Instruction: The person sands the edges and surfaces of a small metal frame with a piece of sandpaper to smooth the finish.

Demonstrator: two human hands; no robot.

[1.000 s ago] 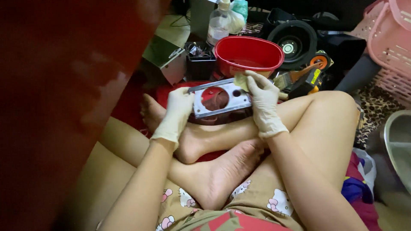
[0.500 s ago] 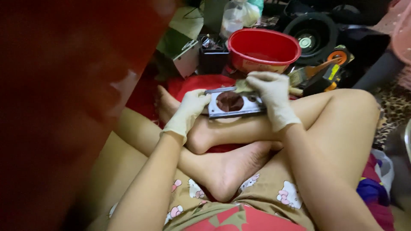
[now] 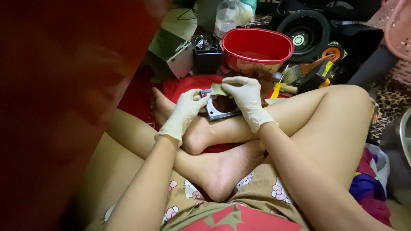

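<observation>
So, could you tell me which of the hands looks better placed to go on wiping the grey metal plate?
Probably the right hand: it presses the small pale cloth on the grey metal plate, while the left hand steadies its edge.

This looks like a cluttered home floor used as a makeshift repair corner: the person sits cross-legged and barefoot in printed shorts, on a red cloth (image 3: 180,87). Just beyond the right hand (image 3: 245,96) stand a red plastic basin (image 3: 257,49) and a black speaker driver (image 3: 306,30), with a screwdriver (image 3: 276,90) and paintbrush (image 3: 299,73) beside it. A pink laundry basket (image 3: 396,32) stands far right.
</observation>
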